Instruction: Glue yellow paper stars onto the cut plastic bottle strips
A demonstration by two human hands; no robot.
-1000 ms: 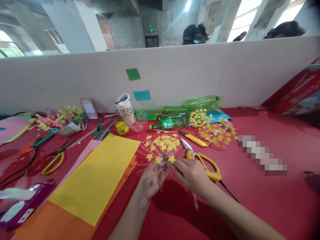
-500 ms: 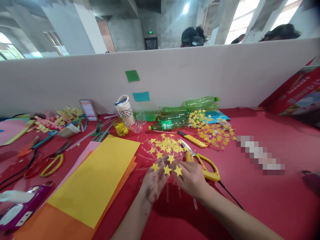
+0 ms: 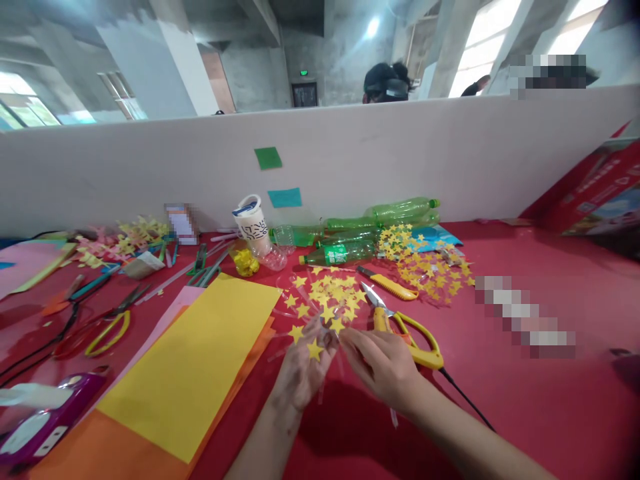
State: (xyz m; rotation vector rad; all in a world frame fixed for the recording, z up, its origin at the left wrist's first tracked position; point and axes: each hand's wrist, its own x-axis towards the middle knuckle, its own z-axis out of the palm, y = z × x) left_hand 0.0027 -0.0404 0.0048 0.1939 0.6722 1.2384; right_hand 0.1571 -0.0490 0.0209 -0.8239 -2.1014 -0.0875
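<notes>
My left hand (image 3: 303,373) is closed around the near side of a spray of clear plastic strips tipped with yellow paper stars (image 3: 334,291). The strips fan out over the red table, some hanging below the palm. At the spray's near edge, beside one star (image 3: 337,325), the fingertips of my right hand (image 3: 387,367) are pinched together; whatever is between them is hidden. Right behind that hand lies a yellow hot glue gun (image 3: 383,320), partly covered. Yellow-handled scissors (image 3: 417,337) rest against it, blades pointing away from me.
Yellow paper (image 3: 195,367) on orange and pink sheets lies left, near a purple power strip (image 3: 55,413) and red-and-yellow scissors (image 3: 107,333). Behind are a yellow cutter (image 3: 393,285), green bottles (image 3: 350,250), a paper cup (image 3: 253,227) and another star cluster (image 3: 433,273). A white partition (image 3: 350,153) stands behind.
My right hand has shifted slightly left, its fingertips closer to my left hand. The star spray has turned, and fewer stars now stand between the hands.
</notes>
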